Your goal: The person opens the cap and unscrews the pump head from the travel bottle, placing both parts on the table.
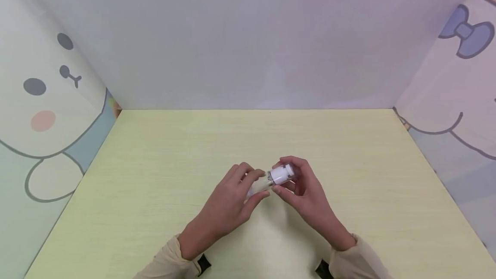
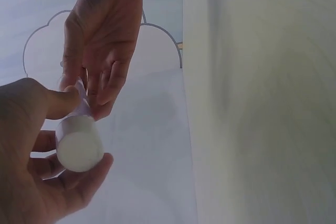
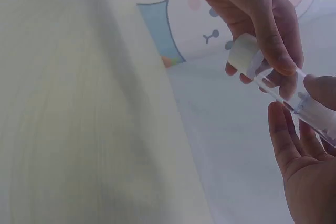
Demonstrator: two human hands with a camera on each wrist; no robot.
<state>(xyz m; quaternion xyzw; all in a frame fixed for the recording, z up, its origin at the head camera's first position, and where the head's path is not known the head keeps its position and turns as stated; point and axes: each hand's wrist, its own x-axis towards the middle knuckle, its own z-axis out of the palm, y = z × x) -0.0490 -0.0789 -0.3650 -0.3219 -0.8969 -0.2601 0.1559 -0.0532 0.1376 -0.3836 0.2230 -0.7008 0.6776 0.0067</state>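
Both hands hold a small clear cylindrical bottle, tilted above the table. Its end on the right hand's side has a white part inside a clear wall. A plain white round end faces the left wrist camera. My left hand grips the bottle's lower-left part, thumb below and fingers over it. With thumb and fingers, my right hand holds the upper-right end. In the right wrist view, a clear section of the bottle shows between the two hands.
A pale wood-grain table lies under the hands. Behind it rises a plain light wall. Side panels with cartoon animals stand at the left and right. Beige sleeves and dark wrist pieces show at the near edge.
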